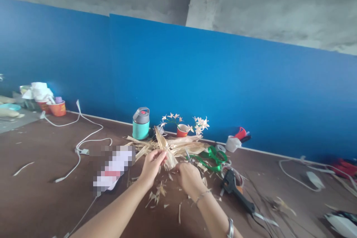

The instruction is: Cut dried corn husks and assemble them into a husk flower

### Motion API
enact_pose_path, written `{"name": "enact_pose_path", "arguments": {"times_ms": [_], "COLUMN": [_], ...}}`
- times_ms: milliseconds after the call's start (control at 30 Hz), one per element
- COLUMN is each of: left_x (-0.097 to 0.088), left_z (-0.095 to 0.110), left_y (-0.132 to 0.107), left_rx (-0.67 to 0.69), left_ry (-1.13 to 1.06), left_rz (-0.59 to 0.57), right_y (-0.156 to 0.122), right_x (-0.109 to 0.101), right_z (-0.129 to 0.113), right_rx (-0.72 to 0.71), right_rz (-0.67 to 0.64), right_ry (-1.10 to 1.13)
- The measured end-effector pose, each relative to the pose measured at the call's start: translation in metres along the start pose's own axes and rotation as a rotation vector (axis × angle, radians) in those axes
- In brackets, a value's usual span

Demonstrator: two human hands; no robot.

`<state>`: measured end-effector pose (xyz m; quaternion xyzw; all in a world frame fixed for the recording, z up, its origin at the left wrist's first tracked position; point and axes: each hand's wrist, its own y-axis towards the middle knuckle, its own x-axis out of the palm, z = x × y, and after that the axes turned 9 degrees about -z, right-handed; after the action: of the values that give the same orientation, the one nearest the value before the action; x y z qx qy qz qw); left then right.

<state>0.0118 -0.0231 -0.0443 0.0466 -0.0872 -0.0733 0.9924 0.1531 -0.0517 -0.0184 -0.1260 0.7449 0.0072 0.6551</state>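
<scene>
My left hand (152, 163) is closed in a pinch on a strip of dried pale husk (165, 147) that sticks up from its fingers. My right hand (189, 175) is closed just to the right of it, at the lower end of the same strip; small scissors blades (187, 155) seem to show above its knuckles. Behind both hands lies a pile of dried husk leaves (178, 145) on the brown table (44, 200). Small husk scraps (157, 192) lie under my wrists.
A teal flask (141, 123) and a red cup of small husk flowers (182, 129) stand by the blue wall. Green ribbon (213, 158) and a black glue gun (237, 191) lie right of my hands. White cables (80, 145) and a blurred-out object (114, 167) lie to the left. Cups (57, 108) stand far left.
</scene>
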Motion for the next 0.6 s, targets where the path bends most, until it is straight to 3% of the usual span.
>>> {"name": "enact_pose_path", "arguments": {"times_ms": [233, 300, 367, 500, 600], "left_x": [0.004, 0.005, 0.005, 0.006, 0.008], "left_z": [0.006, 0.008, 0.008, 0.008, 0.009], "left_y": [-0.004, -0.005, -0.006, -0.008, -0.01], "left_rx": [-0.011, -0.021, -0.035, -0.037, -0.016], "left_ry": [-0.024, -0.008, 0.018, 0.047, 0.054], "left_rz": [-0.006, -0.003, 0.005, 0.014, -0.007], "right_y": [0.007, 0.009, 0.009, 0.007, 0.003], "right_x": [0.015, 0.014, 0.009, -0.005, -0.012], "right_z": [0.006, 0.01, 0.013, 0.017, 0.017], "right_rx": [0.0, -0.045, -0.062, -0.028, -0.101], "right_rz": [0.093, 0.164, 0.177, 0.01, -0.036], "right_ry": [0.036, 0.281, 0.7, 1.473, 1.718]}}
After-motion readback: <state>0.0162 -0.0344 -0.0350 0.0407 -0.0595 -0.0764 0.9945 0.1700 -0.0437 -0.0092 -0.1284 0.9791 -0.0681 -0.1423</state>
